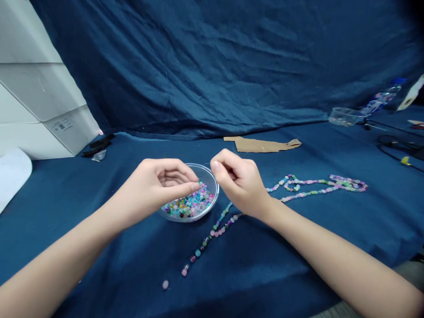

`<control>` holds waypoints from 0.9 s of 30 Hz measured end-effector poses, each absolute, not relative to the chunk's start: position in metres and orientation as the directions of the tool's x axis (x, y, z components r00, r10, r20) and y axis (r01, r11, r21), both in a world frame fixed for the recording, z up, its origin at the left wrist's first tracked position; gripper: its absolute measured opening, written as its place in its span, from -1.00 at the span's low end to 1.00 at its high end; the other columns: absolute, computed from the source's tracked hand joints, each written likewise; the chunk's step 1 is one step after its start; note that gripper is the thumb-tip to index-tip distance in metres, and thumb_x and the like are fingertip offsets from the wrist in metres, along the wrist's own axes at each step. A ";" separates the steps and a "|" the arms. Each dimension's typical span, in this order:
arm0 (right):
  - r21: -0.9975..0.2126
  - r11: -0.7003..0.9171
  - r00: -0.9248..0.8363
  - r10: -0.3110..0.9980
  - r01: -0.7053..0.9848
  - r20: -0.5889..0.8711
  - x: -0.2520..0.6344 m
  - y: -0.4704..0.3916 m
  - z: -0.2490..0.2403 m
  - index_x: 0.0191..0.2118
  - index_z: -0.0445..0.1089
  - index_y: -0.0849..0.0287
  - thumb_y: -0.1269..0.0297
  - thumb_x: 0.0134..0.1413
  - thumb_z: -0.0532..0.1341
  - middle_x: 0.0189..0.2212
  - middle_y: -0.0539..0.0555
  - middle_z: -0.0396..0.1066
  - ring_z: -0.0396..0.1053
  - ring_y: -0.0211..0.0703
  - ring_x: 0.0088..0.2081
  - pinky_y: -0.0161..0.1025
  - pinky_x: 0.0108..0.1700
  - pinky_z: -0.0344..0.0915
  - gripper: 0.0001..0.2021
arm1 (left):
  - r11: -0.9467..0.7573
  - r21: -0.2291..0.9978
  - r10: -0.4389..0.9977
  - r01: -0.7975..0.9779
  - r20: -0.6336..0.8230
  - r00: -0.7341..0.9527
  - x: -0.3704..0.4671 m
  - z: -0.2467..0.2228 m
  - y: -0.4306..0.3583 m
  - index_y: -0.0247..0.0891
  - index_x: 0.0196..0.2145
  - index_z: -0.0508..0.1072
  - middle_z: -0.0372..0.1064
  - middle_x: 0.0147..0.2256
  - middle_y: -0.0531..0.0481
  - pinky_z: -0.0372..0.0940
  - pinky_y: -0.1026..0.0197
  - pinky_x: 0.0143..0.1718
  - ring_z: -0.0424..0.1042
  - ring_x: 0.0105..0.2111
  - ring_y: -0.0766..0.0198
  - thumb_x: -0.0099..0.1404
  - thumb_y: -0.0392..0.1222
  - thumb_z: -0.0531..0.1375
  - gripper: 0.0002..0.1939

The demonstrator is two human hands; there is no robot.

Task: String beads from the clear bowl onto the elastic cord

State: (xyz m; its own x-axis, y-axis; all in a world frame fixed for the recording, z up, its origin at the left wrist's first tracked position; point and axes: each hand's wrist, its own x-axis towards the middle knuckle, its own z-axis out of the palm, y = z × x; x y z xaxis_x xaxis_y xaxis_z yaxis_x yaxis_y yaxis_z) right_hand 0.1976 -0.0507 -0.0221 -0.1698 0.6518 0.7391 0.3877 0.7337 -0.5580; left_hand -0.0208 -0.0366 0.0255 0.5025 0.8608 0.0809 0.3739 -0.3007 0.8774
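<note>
My left hand (167, 181) hovers over a clear plastic bowl (215, 198) of small multicoloured beads (194, 201). Its thumb and fingertips come together above the beads; whatever they pinch is too small to tell. To the right of the bowl's rim, my right hand (240, 181) is closed, thumb pressed against the curled index finger. Something thin may be in that pinch, but I cannot make it out. A long string of beads (217, 230) passes beneath my right hand, partly hidden by it. One pink bead (165, 284) lies at the near end, apart from the others.
Torn brown cardboard (260, 145) lies behind the hands. White boxes (32, 95) stand at the left. At the right are a clear container (344, 117), a bottle with a blue cap (382, 99) and black cables (392, 143). Blue cloth (105, 195) covers the table.
</note>
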 end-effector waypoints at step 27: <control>-0.268 0.910 -0.346 0.374 0.317 0.861 0.189 -0.052 -0.037 -0.20 0.40 0.11 0.45 0.39 0.18 -0.32 0.00 0.58 0.52 -0.28 -0.33 -0.32 -0.27 0.36 -0.89 | -0.054 0.999 0.881 0.008 0.044 0.471 -0.031 0.007 -0.052 -0.07 -0.30 0.74 0.68 -0.33 0.07 0.56 0.46 -0.26 0.69 -0.28 0.24 0.09 -0.25 0.55 -0.80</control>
